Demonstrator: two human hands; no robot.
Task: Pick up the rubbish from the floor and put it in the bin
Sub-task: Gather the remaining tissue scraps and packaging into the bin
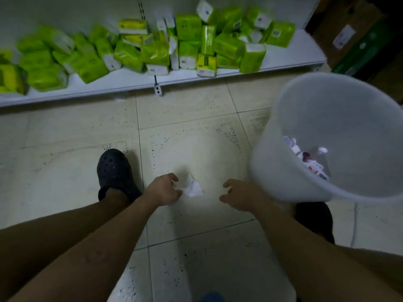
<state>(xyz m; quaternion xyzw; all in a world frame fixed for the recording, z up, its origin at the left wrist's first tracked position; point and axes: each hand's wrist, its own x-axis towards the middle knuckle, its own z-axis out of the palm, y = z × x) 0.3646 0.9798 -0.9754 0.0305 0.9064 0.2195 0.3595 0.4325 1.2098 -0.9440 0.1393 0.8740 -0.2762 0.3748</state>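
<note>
Paper (pixel 194 188), crumpled white, between left hand (pixel 163 189) and right hand (pixel 237 197), both half-open, empty

The bin (pixel 283 149) rim is cut off at right; right shoe (pixel 314 214) mostly hidden.

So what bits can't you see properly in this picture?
Head view:
Rubbish inside the bin: blurred, partly hidden by its wall.
Right shoe: mostly behind the bin and right arm.
Labels on the green packs: too blurry to read.
Whether the left hand touches the paper scrap yet: unclear.
</note>
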